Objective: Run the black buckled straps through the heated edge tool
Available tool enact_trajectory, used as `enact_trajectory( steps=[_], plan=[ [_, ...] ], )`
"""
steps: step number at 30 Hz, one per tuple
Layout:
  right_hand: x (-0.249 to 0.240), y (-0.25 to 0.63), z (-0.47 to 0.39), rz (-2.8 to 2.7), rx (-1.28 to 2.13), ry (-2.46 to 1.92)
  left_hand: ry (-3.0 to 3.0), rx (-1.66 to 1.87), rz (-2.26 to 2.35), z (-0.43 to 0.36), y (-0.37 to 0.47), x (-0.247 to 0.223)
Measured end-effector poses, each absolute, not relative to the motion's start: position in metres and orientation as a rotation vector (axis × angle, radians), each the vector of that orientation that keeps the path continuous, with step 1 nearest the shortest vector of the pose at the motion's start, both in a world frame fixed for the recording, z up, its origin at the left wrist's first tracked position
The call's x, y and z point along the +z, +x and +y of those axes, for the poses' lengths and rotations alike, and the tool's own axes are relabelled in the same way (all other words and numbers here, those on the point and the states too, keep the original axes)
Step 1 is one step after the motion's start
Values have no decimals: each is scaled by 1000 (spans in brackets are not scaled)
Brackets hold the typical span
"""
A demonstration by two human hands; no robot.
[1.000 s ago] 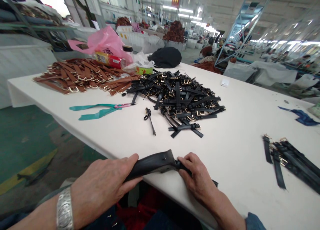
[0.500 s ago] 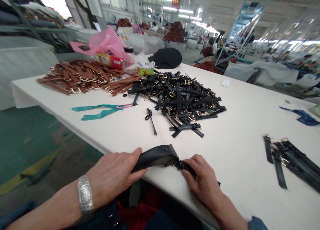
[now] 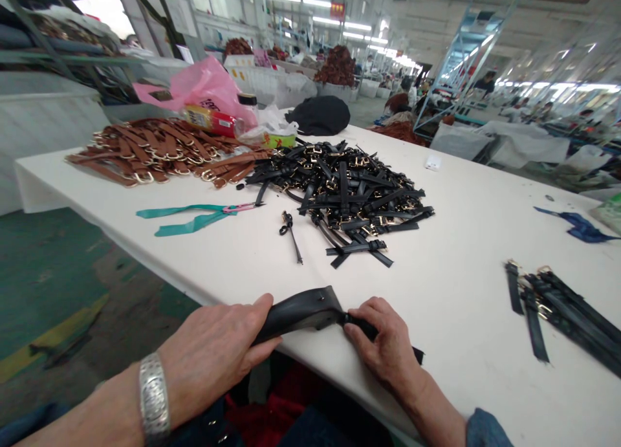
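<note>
A wide black strap bends over the near edge of the white table. My left hand, with a silver bracelet at the wrist, is wrapped round its left part. At the strap's right end, my right hand pinches a narrower black strap piece, whose tip shows past the palm. The buckle joining the two is mostly hidden by my right fingers. Beyond my hands lies a pile of black buckled straps, with one small black strap piece apart from it.
Teal-handled snips lie at left, below brown straps. Behind are a pink bag, a red jar and a black cap. More black straps and a blue cloth lie at right.
My right hand has shifted slightly left, up against the end of the wide strap, covering more of the joint. The view has moved a little; both hands keep their hold.
</note>
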State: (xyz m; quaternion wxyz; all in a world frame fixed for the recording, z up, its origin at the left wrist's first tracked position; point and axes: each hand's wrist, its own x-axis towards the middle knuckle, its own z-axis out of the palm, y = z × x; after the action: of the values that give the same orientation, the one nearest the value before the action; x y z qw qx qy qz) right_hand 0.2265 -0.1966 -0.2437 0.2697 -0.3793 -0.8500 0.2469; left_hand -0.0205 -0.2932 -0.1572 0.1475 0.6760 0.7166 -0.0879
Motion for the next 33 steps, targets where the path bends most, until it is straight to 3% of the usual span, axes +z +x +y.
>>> enact_trajectory(
  steps=[10,33],
  plan=[
    [-243,228,-192,-2200,908,-992,1942,-310,2056,-297,-11,-151],
    [-243,227,-193,-2153,868,-1004,2051,-332,2017,-269,-6,-149]
  ],
)
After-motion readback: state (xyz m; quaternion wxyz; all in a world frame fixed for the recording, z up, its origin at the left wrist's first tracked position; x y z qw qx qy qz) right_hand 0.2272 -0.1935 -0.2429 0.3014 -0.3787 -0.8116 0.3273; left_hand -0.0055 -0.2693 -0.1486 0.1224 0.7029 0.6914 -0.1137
